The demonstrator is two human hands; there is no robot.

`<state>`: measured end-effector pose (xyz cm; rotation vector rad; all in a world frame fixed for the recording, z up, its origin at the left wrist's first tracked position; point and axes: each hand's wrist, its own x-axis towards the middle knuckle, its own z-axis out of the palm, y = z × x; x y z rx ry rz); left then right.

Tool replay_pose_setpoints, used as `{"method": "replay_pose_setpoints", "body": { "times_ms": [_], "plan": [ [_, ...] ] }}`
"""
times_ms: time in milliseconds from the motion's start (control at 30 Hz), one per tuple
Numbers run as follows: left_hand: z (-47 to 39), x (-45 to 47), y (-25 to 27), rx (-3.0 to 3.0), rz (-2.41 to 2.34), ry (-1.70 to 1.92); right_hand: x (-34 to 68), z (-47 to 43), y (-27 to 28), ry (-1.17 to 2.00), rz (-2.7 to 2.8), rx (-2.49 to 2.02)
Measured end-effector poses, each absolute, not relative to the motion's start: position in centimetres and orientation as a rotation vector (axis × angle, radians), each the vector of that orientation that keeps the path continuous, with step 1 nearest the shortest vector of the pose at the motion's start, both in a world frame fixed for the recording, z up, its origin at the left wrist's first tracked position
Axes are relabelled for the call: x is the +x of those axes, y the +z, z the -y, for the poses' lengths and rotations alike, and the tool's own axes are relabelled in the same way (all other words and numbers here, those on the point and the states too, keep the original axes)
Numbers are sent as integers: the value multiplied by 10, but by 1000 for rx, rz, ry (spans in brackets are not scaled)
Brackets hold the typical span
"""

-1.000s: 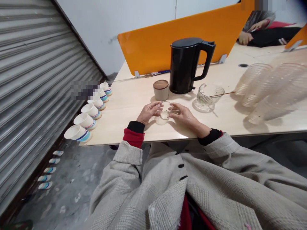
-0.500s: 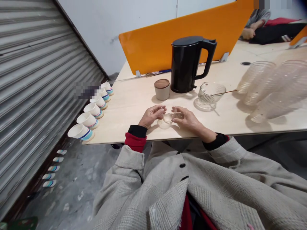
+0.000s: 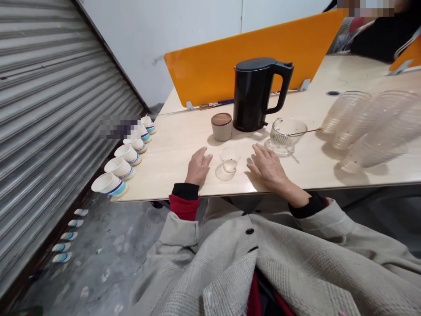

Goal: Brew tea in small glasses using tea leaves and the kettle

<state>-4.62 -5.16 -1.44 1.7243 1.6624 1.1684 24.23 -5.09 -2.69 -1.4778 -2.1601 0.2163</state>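
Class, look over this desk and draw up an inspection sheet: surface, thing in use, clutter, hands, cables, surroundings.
Surface: pale, wood-toned table.
Thing in use: small clear cup, upright near the front edge.
Clutter: black kettle; brown-lidded pot; ribbed glass with a thin stick; stacked clear cups at right; paper cups along the left edge.
Hands: left hand and right hand open, either side of the small clear cup, not touching it.
Cables: nothing seen.
Surroundings: orange divider behind the kettle; roller shutter at left; part of another person at upper right.
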Motion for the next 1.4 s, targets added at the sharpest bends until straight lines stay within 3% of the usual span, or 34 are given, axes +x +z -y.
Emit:
{"method": "replay_pose_setpoints", "body": {
  "times_ms": [200, 900, 1200, 1400],
  "plan": [
    [82, -35, -28, 2215, -1762, 584, 240, 60, -35, 198, 2348, -1552],
    [92, -24, -25, 2192, -1842, 618, 231, 59, -39, 296, 2350, -1576],
    [100, -14, -7, 2315, -2072, 173, 228, 65, -31, 107, 2514, -1692],
    [103, -6, -6, 2277, -2180, 95, 224, 69, -24, 70, 2529, -1733]
  ]
}}
